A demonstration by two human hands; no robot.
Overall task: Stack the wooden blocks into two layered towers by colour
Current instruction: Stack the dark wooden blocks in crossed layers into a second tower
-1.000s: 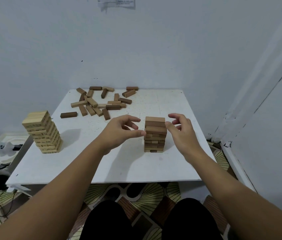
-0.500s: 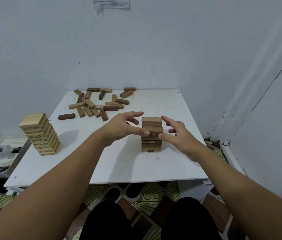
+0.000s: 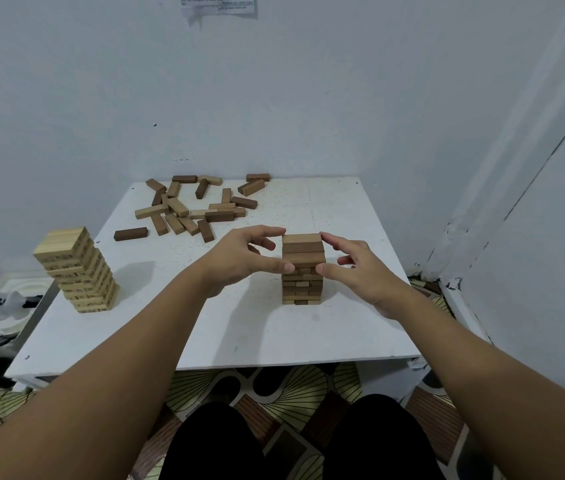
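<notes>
Brown tower (image 3: 303, 268): we have it near the table's (image 3: 343, 334) middle front, several layers, top rows slightly uneven. Left hand (image 3: 239, 261) and right hand (image 3: 357, 268): we bracket its upper layers, thumb and forefinger tips touching either side, other fingers loosely spread, nothing gripped. Risk, as we judge it: an uneven squeeze shifts a layer or tips the stack. Loose blocks (image 3: 191, 209): scattered at the far edge, unsorted. Pale tower (image 3: 78, 270): left edge, well apart, leaning; a jolt to the table could topple it.
</notes>
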